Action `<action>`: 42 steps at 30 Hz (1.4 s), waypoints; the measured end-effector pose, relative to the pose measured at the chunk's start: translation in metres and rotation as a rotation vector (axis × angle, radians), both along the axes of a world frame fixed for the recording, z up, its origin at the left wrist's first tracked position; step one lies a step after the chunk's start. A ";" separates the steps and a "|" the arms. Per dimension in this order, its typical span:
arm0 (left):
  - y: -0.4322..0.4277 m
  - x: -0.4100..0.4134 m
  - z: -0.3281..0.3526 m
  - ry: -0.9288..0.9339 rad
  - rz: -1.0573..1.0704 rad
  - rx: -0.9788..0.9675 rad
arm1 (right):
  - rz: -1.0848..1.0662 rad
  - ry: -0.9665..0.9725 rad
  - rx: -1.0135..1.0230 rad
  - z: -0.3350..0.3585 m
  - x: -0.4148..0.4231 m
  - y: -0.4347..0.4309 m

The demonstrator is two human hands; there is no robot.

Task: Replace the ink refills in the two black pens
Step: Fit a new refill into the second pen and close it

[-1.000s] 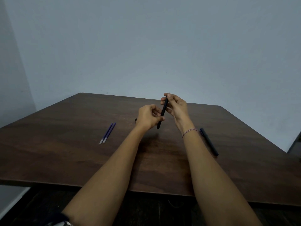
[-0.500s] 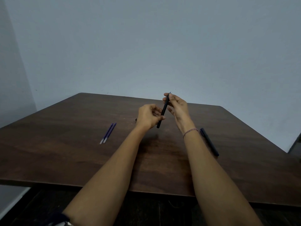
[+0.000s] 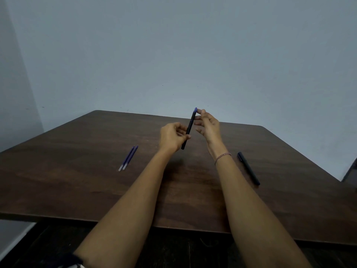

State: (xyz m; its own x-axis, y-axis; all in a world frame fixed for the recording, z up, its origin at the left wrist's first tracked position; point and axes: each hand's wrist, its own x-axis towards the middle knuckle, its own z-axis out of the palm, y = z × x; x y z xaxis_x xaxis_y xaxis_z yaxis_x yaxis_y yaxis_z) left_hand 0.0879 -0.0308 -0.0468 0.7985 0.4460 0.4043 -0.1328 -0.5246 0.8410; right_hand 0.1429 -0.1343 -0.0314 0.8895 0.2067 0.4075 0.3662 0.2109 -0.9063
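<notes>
- The left hand (image 3: 172,139) grips a slim black plastic pen barrel (image 3: 190,125) by its lower half, with thumb and fingers curled round it, above the middle of the dark brown wooden table (image 3: 77,171).
- The barrel is tilted, its upper end leaning toward 1 o'clock and its lower end sticking out below the fist toward 7 o'clock.
- A short blue refill end (image 3: 195,109) shows at the top of the barrel.
- The right hand (image 3: 210,126) is at 3 o'clock of the barrel with its fingers loosely fanned. Its uppermost fingertips (image 3: 201,111) are just beside the blue end, and I cannot tell whether they pinch it.
- A thin red-and-white braided bracelet (image 3: 223,156) circles the right wrist.
- Two loose blue ink refills with clear tips (image 3: 128,158) lie side by side on the table at 8 o'clock of the hands.
- A second black capped pen (image 3: 248,168) lies flat at 4 o'clock, well apart from them.
</notes>
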 end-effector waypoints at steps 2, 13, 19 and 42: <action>0.006 0.001 0.001 -0.006 0.088 -0.016 | -0.052 -0.057 -0.103 -0.003 0.001 0.004; 0.040 -0.002 -0.001 -0.043 0.369 -0.342 | -0.053 -0.441 -0.922 -0.025 -0.008 0.023; 0.040 -0.005 -0.001 -0.044 0.397 -0.313 | -0.006 -0.572 -1.128 -0.034 -0.016 0.038; 0.036 -0.001 -0.003 0.001 0.318 -0.325 | -0.045 -0.152 -0.524 -0.022 0.008 -0.003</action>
